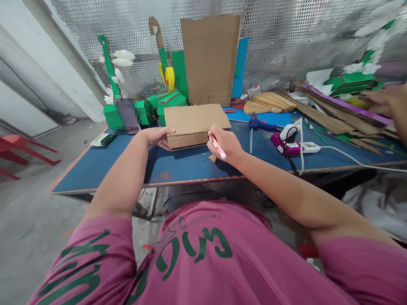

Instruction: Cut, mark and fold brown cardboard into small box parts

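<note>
The left hand (157, 136) clamps the cardboard piece (193, 125) flat on the blue worktop (127, 163) so it stays put — the right hand (224, 144), fingers wrapped round a pink pen (219, 149), touches its edge.

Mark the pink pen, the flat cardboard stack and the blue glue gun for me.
pink pen (220, 150), head view, on its barrel below the right hand.
flat cardboard stack (195, 118), head view, middle of top sheet.
blue glue gun (259, 125), head view, on its body.

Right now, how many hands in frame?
3. Left hand grips the near-left edge of the cardboard stack; right hand holds a pink marker against its right edge; another person's hand at far right, partly cropped.
</note>
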The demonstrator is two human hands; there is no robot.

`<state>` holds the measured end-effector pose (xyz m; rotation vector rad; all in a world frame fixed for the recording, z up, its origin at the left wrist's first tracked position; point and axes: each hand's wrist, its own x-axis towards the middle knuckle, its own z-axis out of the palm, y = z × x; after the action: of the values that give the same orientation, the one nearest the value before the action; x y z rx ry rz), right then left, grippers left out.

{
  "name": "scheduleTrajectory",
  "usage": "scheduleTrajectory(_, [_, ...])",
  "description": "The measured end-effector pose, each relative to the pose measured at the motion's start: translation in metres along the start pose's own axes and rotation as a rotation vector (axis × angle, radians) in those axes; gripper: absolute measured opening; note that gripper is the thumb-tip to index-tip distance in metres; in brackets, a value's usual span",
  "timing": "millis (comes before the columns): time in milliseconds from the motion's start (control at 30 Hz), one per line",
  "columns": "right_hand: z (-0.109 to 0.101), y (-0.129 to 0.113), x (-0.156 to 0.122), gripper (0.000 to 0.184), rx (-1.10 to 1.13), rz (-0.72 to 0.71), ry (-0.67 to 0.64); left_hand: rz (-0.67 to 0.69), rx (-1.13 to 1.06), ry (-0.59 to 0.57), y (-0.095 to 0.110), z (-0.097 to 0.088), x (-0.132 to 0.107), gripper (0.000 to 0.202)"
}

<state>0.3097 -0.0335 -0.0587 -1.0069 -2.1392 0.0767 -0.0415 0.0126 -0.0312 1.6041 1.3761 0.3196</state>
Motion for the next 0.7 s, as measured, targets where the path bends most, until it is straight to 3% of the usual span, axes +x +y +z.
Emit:
scheduleTrajectory(167, [-0.008, 0.002, 0.0, 0.011, 0.085, 0.0, 0.039, -0.038, -0.138, -0.022, -0.005, -0.003, 0.003, 0.083])
scheduleTrajectory(700, [-0.012, 0.004, -0.001, 0.008, 0.134, -0.029, 0.055, -0.055, -0.15, -0.022, -0.013, -0.007, 0.007, 0.08])
